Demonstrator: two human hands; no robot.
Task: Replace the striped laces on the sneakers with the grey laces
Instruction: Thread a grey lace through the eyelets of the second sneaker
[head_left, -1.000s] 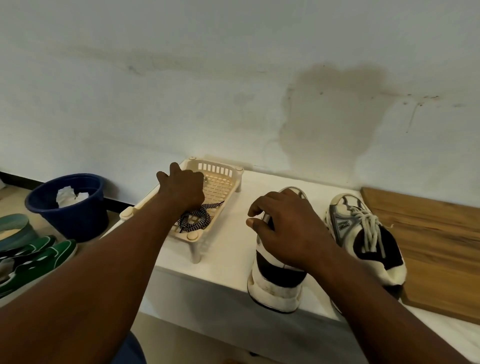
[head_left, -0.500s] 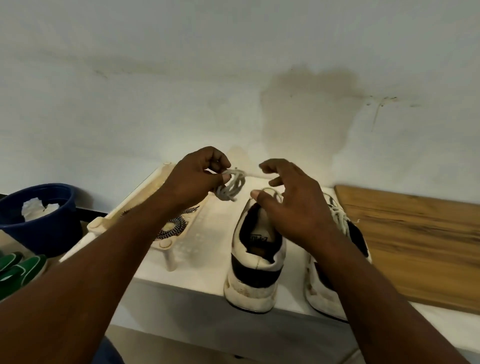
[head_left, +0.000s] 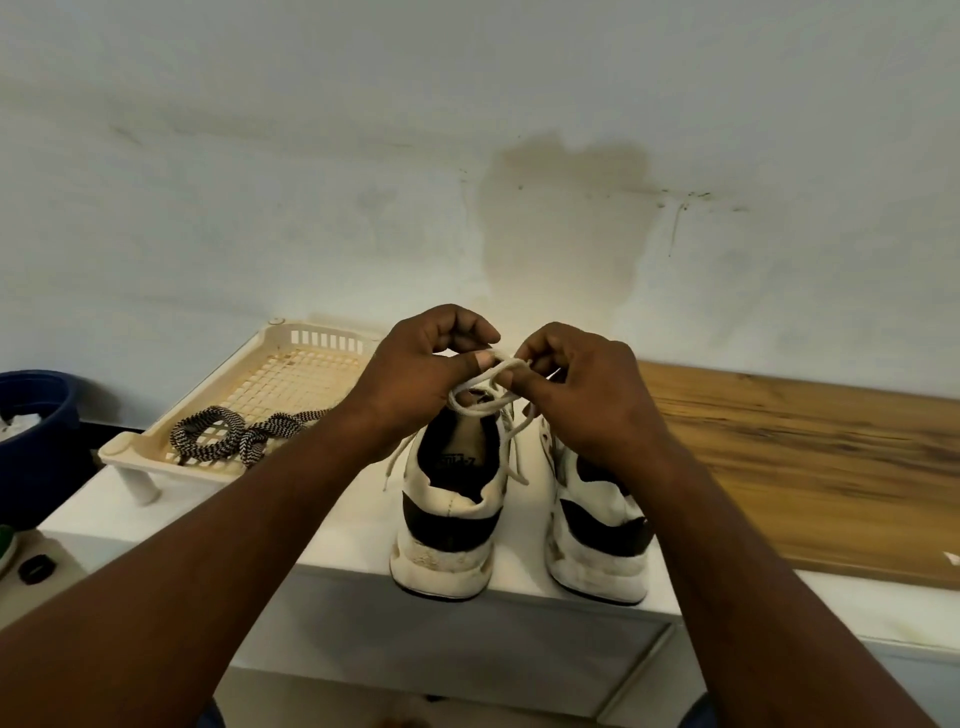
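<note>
Two white sneakers with black heel bands stand heels toward me on the white table (head_left: 208, 514): the left sneaker (head_left: 449, 512) and the right sneaker (head_left: 597, 540). Above the left sneaker's opening my left hand (head_left: 421, 379) and my right hand (head_left: 576, 384) both pinch a bunched pale grey lace (head_left: 480, 392); loose ends hang down beside the shoe. The black-and-white striped laces (head_left: 234, 434) lie coiled in the cream plastic basket (head_left: 291, 374) at the left. The fronts of both shoes are hidden behind my hands.
A wooden board (head_left: 810, 467) lies on the table to the right of the shoes. A dark blue bucket (head_left: 31, 436) with white paper stands on the floor at the left. The wall rises right behind the table. A small black object (head_left: 35, 569) lies at the lower left.
My left hand lifted the grey lace out of the basket and brought it over the left sneaker. My right hand left the shoe and now pinches the lace too.
</note>
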